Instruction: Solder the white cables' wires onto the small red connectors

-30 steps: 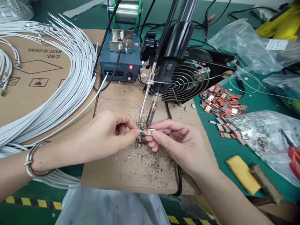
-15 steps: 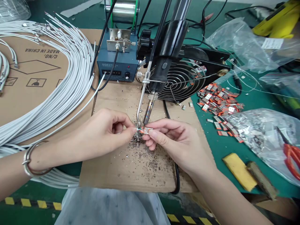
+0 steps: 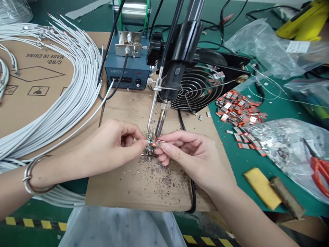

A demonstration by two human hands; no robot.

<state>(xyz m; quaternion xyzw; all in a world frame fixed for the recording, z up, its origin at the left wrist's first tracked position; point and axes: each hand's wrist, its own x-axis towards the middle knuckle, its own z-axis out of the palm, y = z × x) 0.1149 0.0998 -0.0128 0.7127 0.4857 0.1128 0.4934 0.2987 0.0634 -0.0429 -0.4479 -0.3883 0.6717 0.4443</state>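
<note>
Below the iron, both hands pinch, fingertips nearly meeting.

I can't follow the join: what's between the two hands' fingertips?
In the head view: thin wires and an orange-and-silver connector, held by the right hand.

Left wrist: silver-toned metal bangle, narrow and rounded, with a small raised joint
Lap clothing: pale grey-blue, softly creased, faint darker blue marks, probably thin cloth
</note>
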